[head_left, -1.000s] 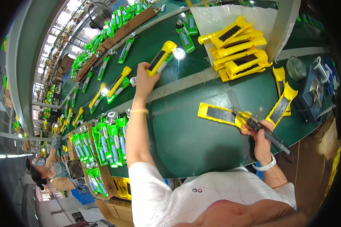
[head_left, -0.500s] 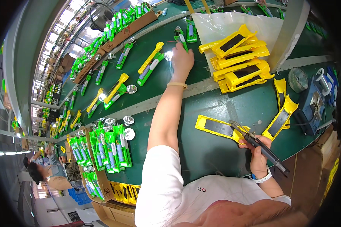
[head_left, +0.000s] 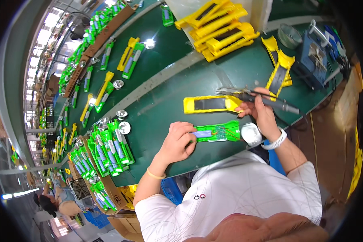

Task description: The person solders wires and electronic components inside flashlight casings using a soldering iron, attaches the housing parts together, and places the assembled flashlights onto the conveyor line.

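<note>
Green bench (head_left: 161, 99) spans before us. With right hand (head_left: 264, 115) we grip long black tool (head_left: 285, 106) by handle, presumably for control, beside yellow casing (head_left: 209, 104). Our left hand (head_left: 176, 140) clasps green casing (head_left: 228, 131) by left end, near bench edge, likely steadying it.

bright overall | lamp (head_left: 149, 43) glaring | fisheye-bent edges | black corners

Green casing (head_left: 232, 128), blue battery (head_left: 203, 134), yellow-and-black cover (head_left: 209, 104)
</note>
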Demonstrator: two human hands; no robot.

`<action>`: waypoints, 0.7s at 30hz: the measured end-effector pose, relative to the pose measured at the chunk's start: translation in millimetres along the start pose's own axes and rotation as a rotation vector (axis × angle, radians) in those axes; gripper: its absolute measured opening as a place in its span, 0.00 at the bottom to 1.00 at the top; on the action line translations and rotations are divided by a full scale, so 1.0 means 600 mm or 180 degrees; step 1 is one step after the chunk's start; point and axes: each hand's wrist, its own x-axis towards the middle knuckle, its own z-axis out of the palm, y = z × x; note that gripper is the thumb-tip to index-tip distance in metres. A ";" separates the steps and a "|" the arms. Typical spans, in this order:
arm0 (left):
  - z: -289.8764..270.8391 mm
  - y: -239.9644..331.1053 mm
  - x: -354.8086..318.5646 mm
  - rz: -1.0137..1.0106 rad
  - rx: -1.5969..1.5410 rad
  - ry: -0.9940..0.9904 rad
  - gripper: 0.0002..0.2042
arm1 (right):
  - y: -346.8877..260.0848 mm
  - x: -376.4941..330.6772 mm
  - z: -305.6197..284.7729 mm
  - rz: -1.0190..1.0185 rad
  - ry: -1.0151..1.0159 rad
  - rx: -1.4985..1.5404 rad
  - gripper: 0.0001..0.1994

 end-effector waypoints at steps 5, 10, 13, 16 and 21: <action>0.001 -0.006 -0.002 -0.0195 0.0394 0.0529 0.14 | -0.003 0.003 0.002 -0.0602 -0.0072 -0.0595 0.17; -0.009 0.001 0.004 -0.0449 0.0644 0.0793 0.17 | -0.015 -0.006 0.000 -0.1111 0.0471 -0.0025 0.16; 0.011 0.021 0.027 -0.0327 0.0806 0.0923 0.17 | -0.016 -0.022 0.010 -0.1145 0.0259 0.0075 0.15; 0.021 0.031 0.048 -0.0591 0.0172 0.0867 0.10 | -0.004 -0.043 0.028 -0.1071 0.0153 -0.0092 0.14; 0.004 0.033 0.055 -0.0984 -0.0204 0.0357 0.05 | 0.014 -0.059 0.033 -0.0859 0.0051 -0.0764 0.13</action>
